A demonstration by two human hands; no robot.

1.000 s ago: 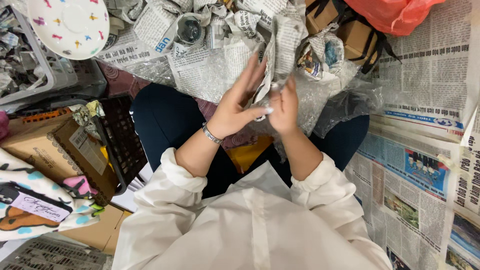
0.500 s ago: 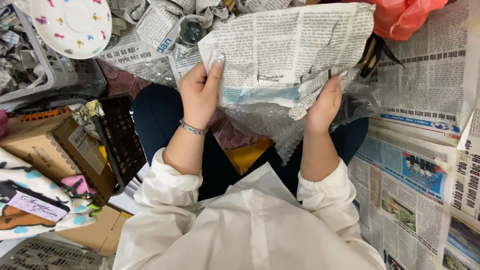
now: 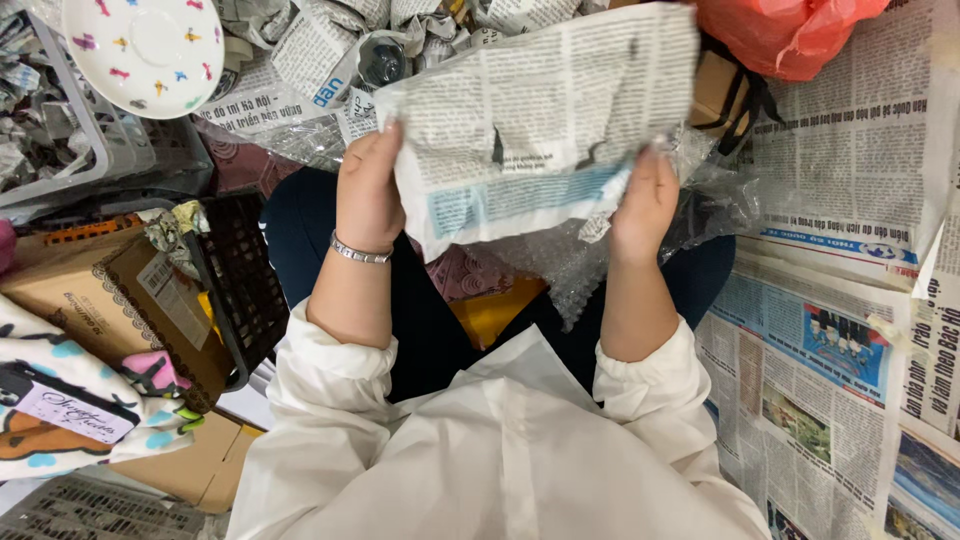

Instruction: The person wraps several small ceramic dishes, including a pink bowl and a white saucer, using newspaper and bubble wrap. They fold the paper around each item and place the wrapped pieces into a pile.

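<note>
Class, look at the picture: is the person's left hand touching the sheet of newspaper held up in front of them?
Touching. The head view shows the left hand gripping the left edge of the newspaper sheet, fingertips lying on the paper.

A second ago both hands are pressed close together over a crumpled bundle of paper and plastic in the lap. Now they are spread well apart: the left hand point(image 3: 368, 190) sits at the left edge of a newspaper sheet point(image 3: 545, 110) and the right hand point(image 3: 645, 200) at its lower right edge. The sheet, bunched up before, is now opened out almost flat and stretched between them. Since half a second ago it is pulled a little tauter and flatter. The clear bubble wrap point(image 3: 570, 265), earlier gathered under the fingers, now hangs loose below the sheet.
</note>
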